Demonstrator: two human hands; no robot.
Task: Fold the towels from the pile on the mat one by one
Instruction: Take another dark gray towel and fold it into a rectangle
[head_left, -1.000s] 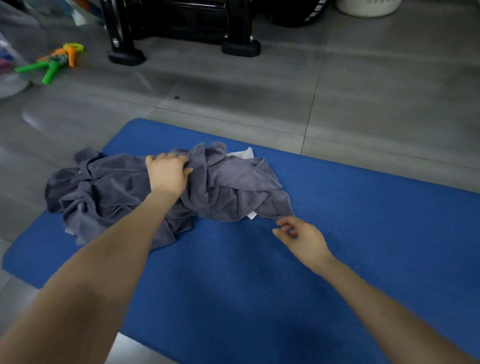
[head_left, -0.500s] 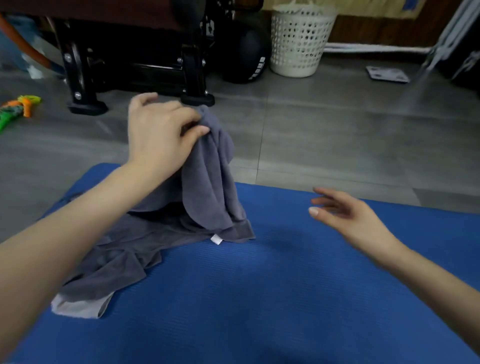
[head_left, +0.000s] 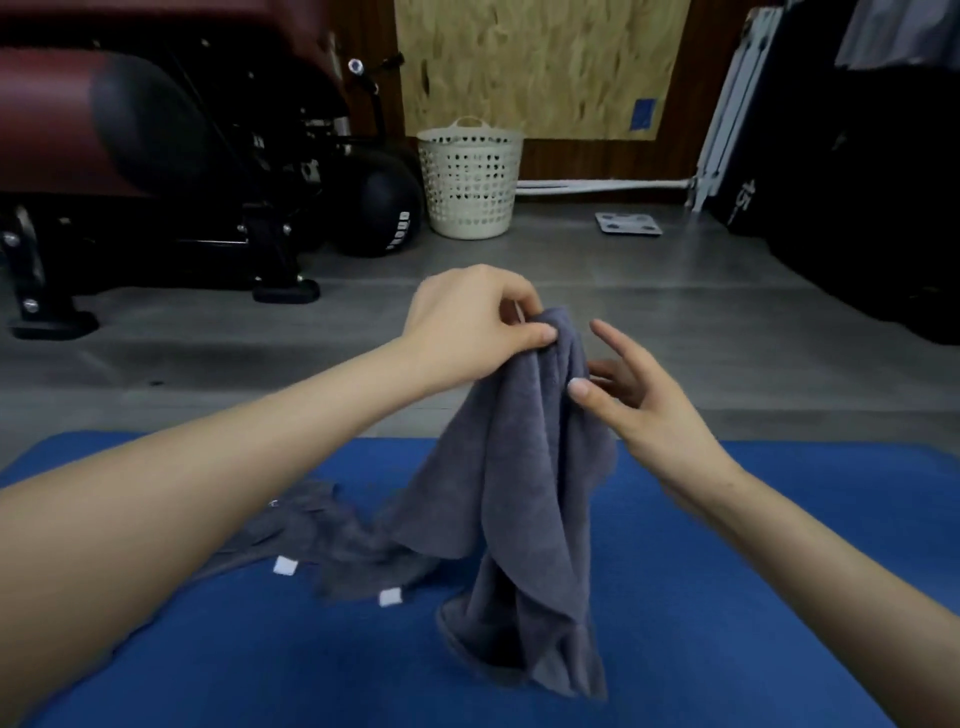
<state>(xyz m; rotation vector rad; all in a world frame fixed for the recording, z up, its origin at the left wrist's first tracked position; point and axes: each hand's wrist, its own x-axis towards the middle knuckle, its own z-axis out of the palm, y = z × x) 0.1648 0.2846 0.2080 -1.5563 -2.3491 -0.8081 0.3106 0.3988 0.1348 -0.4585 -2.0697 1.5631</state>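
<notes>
While left hand (head_left: 467, 327) pinches towel (head_left: 519, 493), right hand (head_left: 641, 410) splayed beside

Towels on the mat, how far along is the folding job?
Done: nothing yet; no folded towel shows on the blue mat. In hand: the left hand pinches one grey towel up by its top, the open right hand beside it. Left: folding it, then the crumpled pile.

Left hand (head_left: 467, 327) pinching grey towel (head_left: 524, 483) above blue mat (head_left: 727, 597), right hand (head_left: 639, 405) touching it
</notes>
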